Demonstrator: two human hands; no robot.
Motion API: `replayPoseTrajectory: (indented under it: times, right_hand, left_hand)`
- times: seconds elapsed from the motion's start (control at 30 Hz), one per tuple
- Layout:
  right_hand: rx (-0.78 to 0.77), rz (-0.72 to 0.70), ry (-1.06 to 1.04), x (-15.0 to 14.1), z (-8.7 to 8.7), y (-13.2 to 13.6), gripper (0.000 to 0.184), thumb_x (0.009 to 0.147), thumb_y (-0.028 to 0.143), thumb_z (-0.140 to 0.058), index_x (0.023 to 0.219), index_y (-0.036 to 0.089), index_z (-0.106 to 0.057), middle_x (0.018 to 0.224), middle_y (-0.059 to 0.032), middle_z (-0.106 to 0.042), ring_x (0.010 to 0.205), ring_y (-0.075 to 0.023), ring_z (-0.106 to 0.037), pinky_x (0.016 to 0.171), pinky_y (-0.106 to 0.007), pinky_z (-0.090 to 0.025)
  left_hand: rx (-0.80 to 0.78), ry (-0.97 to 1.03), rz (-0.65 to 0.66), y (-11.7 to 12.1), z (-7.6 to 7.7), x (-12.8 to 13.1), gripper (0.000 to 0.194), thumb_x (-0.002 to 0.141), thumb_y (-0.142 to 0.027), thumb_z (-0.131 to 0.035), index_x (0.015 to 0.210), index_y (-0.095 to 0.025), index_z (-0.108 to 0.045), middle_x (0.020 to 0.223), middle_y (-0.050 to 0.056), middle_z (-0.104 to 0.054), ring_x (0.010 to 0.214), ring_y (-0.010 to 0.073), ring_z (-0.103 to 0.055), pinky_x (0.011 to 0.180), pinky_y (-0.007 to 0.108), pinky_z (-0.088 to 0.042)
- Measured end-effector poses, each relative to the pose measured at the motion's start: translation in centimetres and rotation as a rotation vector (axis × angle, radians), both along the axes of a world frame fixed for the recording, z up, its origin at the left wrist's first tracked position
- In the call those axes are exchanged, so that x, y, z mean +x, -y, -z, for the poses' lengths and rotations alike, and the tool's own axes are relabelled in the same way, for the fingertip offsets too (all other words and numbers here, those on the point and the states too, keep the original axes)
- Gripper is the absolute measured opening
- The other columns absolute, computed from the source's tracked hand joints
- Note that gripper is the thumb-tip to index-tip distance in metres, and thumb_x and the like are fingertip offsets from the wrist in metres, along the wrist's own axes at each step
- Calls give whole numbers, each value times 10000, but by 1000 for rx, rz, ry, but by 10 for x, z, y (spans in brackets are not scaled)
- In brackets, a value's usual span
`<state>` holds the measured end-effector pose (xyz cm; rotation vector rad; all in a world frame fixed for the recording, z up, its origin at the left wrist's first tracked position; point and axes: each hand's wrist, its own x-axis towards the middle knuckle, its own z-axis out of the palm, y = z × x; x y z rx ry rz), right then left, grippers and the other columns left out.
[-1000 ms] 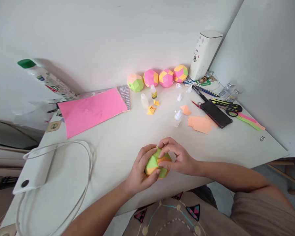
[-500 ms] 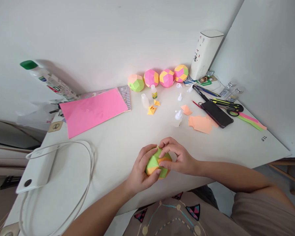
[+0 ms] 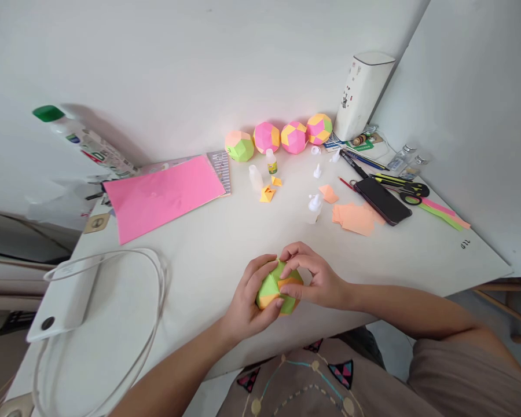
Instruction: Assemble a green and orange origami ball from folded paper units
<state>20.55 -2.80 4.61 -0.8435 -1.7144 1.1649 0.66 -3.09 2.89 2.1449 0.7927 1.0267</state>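
Near the front edge of the white table, a green and orange folded-paper ball (image 3: 267, 288) is held between both hands. My left hand (image 3: 248, 304) wraps round its left side, with the thumb along the lower front. My right hand (image 3: 315, 278) grips it from the right, thumb and fingers pressed on the upper right faces. Both palms hide part of the ball. Beyond the hands lie a glue bottle with a white nozzle (image 3: 315, 206), a stack of peach paper pieces (image 3: 356, 219) and small orange folded pieces (image 3: 267, 193).
Several finished paper balls (image 3: 267, 137) line the wall. Pink paper sheets (image 3: 165, 197) lie at the left, above a white cable (image 3: 161, 284) and a white power strip (image 3: 65, 298). A phone (image 3: 382, 200), scissors (image 3: 410, 198) and small glass jars (image 3: 403, 156) are at the right.
My hands and the paper ball keep nearly the same pose. The view has shifted very slightly.
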Motion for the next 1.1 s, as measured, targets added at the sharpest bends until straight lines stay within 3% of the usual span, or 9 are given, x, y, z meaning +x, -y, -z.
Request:
replayPoseTrajectory:
  times: [1.1]
  right_hand:
    - [25, 2, -11, 0, 2, -1, 136, 794, 244, -719, 890, 216, -628, 1049, -51, -494, 1029, -177, -548, 949, -380, -473]
  left_hand:
    - [-6, 22, 24, -1, 1, 0, 481, 898, -278, -517, 1357, -213, -386, 1298, 172, -455, 1211, 302, -474, 931, 509, -490]
